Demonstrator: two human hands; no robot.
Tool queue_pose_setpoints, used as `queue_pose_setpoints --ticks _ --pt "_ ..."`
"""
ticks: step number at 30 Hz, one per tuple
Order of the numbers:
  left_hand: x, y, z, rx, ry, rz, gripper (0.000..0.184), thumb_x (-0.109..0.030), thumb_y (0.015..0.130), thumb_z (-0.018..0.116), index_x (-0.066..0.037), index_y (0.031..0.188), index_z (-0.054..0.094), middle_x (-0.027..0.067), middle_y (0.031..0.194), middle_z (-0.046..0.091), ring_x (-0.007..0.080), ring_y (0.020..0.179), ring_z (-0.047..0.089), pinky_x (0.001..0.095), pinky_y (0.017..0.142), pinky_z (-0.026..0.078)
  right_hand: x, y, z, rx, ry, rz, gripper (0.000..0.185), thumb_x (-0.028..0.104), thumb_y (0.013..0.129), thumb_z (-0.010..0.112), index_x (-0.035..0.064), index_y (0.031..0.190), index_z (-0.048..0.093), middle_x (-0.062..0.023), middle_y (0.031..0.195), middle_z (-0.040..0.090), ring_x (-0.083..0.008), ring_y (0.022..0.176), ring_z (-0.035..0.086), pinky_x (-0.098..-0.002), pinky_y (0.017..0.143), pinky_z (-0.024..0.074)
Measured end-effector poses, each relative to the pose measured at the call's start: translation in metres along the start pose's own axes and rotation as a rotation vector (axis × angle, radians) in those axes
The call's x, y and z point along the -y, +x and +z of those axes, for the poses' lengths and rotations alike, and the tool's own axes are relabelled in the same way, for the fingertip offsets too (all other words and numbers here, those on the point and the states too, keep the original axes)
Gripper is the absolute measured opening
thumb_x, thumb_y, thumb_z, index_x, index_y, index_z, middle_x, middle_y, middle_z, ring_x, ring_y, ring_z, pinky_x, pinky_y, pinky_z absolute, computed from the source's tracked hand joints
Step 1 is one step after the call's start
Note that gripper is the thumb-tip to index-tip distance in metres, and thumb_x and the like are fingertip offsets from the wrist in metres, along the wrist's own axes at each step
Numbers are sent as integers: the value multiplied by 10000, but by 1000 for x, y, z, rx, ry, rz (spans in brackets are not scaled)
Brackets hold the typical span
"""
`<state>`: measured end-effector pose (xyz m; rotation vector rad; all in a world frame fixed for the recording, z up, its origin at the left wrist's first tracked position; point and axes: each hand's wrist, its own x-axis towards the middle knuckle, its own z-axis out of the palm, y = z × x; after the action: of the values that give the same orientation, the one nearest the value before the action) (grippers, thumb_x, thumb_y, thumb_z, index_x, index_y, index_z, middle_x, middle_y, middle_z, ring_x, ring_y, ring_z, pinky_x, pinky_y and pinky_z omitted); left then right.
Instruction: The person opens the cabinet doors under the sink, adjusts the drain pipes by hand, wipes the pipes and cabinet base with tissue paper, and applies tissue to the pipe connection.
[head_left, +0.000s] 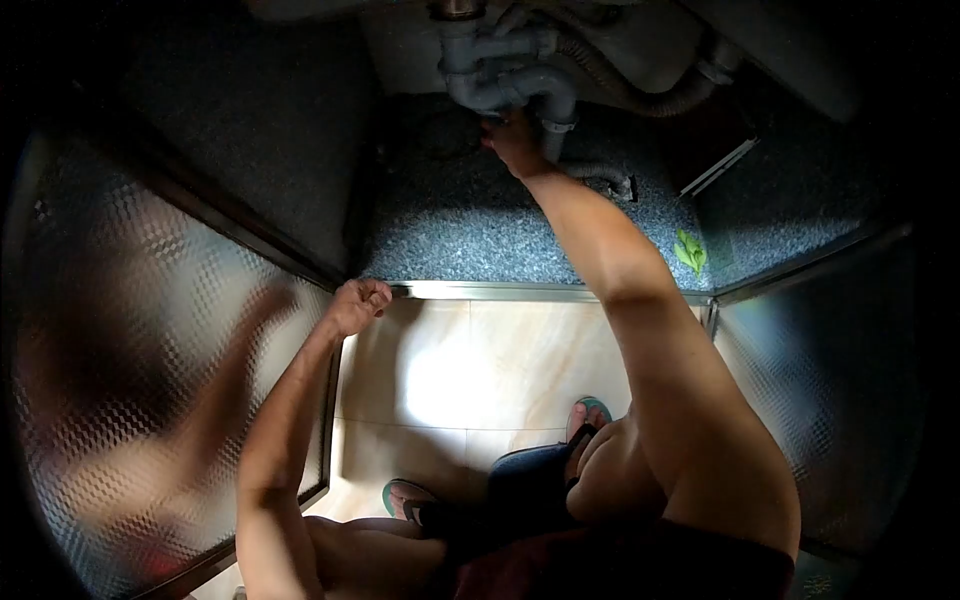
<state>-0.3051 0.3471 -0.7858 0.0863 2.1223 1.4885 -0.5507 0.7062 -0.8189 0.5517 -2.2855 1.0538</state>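
My right hand (515,145) reaches deep into the cabinet under a sink. Its fingers are curled against the underside of a grey plastic drain trap (490,92), partly in shadow. My left hand (358,306) is closed in a loose fist at the cabinet's front sill (490,291), close to the edge of the left door. Whatever it holds, if anything, is hidden by the fingers. Above the trap is the sink's drain outlet (457,9), and a grey downpipe (556,140) stands right of my right hand.
A ribbed hose (625,90) curves right behind the pipes. Green leaves (690,251) lie on the speckled cabinet floor (450,245), near a floor hole (627,188). Textured-glass doors stand swung out, the left door (170,370) and the right door (800,370). My sandalled feet are on pale tiles (390,385).
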Motion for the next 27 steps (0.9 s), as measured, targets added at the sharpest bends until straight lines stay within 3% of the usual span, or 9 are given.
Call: queue_pose_setpoints --ticks 1,3,6,12,14,16,19,22,27 --pt "5 3 -2 -6 4 38 155 -147 926 584 -10 880 641 -1 749 578 108 700 530 282 684 491 3 3 -4 34 151 239 626 -18 894 529 137 1433 251 -121 1413 362 -257 1103 539 -352 764 528" --pt "13 7 -5 6 12 58 163 -150 926 583 -6 877 643 -1 735 576 109 690 528 281 665 481 17 4 -12 77 297 478 597 -20 902 506 124 1427 259 -126 1386 394 -245 1083 548 -350 771 523" --pt "15 20 -8 8 96 73 190 -174 924 581 -7 862 648 5 704 570 107 671 518 282 633 461 46 -16 -37 80 279 422 573 8 935 438 125 1456 230 -143 1386 415 -220 1045 567 -326 796 514" --pt "15 24 -10 59 337 130 304 -322 891 583 -32 845 659 31 666 558 115 650 498 312 622 443 226 -61 -92 616 374 172 610 95 966 377 147 1504 94 -185 1406 427 -244 1022 606 -334 867 508" --pt "-7 18 -9 45 498 50 270 -307 875 587 -52 890 676 65 703 610 148 664 543 331 642 457 268 -72 -91 729 405 -3 681 -37 895 370 135 1498 105 -219 1353 480 -318 993 635 -380 891 505" --pt "-5 20 -5 -41 459 35 237 -274 863 579 -76 924 693 112 777 663 200 724 612 358 695 483 299 -81 -89 837 445 -37 642 3 920 358 118 1498 104 -210 1345 490 -295 986 630 -372 883 506" --pt "-13 14 -3 -61 449 0 236 -242 866 555 -82 956 703 139 896 692 257 850 653 380 787 501 326 -92 -87 960 486 -56 611 31 942 345 102 1497 102 -200 1335 502 -269 983 625 -366 871 507" --pt "-5 17 -8 -45 563 192 238 -233 867 553 -77 966 702 140 909 693 250 851 652 368 787 501 333 -95 -85 973 530 -76 622 9 937 354 103 1497 103 -197 1318 518 -265 982 624 -368 860 506" --pt "5 18 -8 -51 426 131 231 -218 855 570 -68 970 702 137 932 695 255 868 649 364 803 500 330 -97 -83 1008 502 -26 627 6 937 354 109 1499 93 -200 1297 532 -265 956 625 -375 855 506"
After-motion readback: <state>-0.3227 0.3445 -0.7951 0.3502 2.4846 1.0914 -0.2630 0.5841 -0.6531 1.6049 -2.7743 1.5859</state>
